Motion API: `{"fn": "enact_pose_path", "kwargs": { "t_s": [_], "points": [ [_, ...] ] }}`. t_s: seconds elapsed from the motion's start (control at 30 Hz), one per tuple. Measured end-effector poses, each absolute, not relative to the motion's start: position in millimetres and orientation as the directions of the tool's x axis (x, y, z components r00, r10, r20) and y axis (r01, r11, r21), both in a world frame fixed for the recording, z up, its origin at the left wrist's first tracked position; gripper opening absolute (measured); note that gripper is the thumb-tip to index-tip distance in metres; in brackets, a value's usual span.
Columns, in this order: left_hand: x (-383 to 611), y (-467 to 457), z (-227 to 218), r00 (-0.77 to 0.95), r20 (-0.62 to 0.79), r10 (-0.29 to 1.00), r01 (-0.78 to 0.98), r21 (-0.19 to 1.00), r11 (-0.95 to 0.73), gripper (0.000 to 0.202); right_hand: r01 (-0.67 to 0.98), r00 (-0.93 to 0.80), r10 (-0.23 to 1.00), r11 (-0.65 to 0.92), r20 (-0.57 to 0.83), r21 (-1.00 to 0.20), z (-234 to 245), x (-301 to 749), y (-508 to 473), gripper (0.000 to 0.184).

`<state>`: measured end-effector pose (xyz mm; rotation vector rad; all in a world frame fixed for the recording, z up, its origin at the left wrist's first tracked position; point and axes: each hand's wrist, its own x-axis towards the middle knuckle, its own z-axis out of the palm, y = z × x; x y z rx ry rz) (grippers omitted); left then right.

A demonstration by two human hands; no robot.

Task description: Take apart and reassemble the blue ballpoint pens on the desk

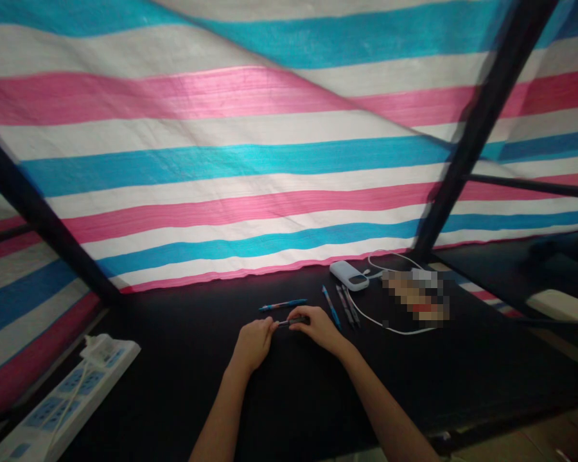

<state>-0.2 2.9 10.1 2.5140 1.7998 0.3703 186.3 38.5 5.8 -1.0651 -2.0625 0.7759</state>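
Note:
Between my two hands lies a dark pen (284, 323), held level just above the black tabletop. My left hand (255, 343) pinches one end, and my right hand (315, 328) grips the other, its fingers curled over the barrel. Just beyond them a blue pen (283, 305) rests crosswise on the table. Right of my right hand lies another blue pen (331, 308), with dark pens (347, 307) side by side next to it.
A white power bank (349, 276) with a white cable (390, 330) sits at the back right, by a blurred-out patch. At the left is a white power strip (72, 398) with a plug in it. Dark metal posts (481, 135) stand before a striped sheet (250, 160).

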Motion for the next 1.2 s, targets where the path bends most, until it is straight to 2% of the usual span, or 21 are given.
{"fn": "enact_pose_path", "kwargs": {
  "t_s": [0.2, 0.33, 0.43, 0.5, 0.57, 0.63, 0.7, 0.77, 0.87, 0.93, 1.07, 1.2],
  "points": [
    [3, 3, 13, 0.326, 0.140, 0.935, 0.929, 0.134, -0.344, 0.029, 0.511, -0.465, 0.846, 0.496, 0.259, -0.702, 5, 187, 40, 0.022],
    [1, 5, 13, 0.393, 0.199, 0.898, 0.913, 0.035, -0.407, 0.022, 0.529, -0.484, 0.853, 0.461, 0.193, -0.712, 4, 187, 39, 0.039],
    [0, 4, 14, 0.412, 0.269, 0.871, 0.902, 0.017, -0.432, 0.022, 0.490, -0.511, 0.843, 0.446, 0.168, -0.749, 3, 186, 39, 0.038],
    [0, 2, 17, 0.381, 0.318, 0.868, 0.902, 0.081, -0.425, 0.024, 0.474, -0.501, 0.844, 0.453, 0.192, -0.755, 3, 186, 40, 0.035],
    [0, 1, 18, 0.307, 0.349, 0.886, 0.892, 0.220, -0.395, 0.027, 0.474, -0.460, 0.854, 0.468, 0.243, -0.746, 3, 186, 40, 0.029],
    [-1, 2, 18, 0.203, 0.314, 0.927, 0.871, 0.375, -0.318, 0.033, 0.488, -0.410, 0.863, 0.480, 0.294, -0.729, 4, 186, 41, 0.023],
    [-4, 5, 17, 0.136, 0.222, 0.966, 0.839, 0.492, -0.231, 0.039, 0.513, -0.380, 0.863, 0.496, 0.332, -0.701, 5, 186, 42, 0.019],
    [-7, 10, 15, 0.143, 0.159, 0.977, 0.795, 0.570, -0.209, 0.041, 0.538, -0.375, 0.855, 0.515, 0.358, -0.667, 6, 186, 42, 0.018],
    [-9, 14, 14, 0.218, 0.173, 0.961, 0.722, 0.634, -0.278, 0.036, 0.574, -0.381, 0.852, 0.523, 0.360, -0.630, 6, 188, 42, 0.019],
    [-9, 15, 12, 0.254, 0.199, 0.946, 0.715, 0.620, -0.322, 0.032, 0.604, -0.401, 0.861, 0.506, 0.314, -0.616, 5, 190, 42, 0.021],
    [-8, 13, 5, 0.286, 0.275, 0.918, 0.758, 0.521, -0.392, 0.026, 0.663, -0.443, 0.867, 0.487, 0.226, -0.569, 8, 193, 41, 0.025],
    [-4, 11, -3, 0.293, 0.385, 0.875, 0.820, 0.369, -0.437, 0.024, 0.705, -0.374, 0.855, 0.514, 0.360, -0.489, 15, 184, 29, 0.018]
  ]
}}
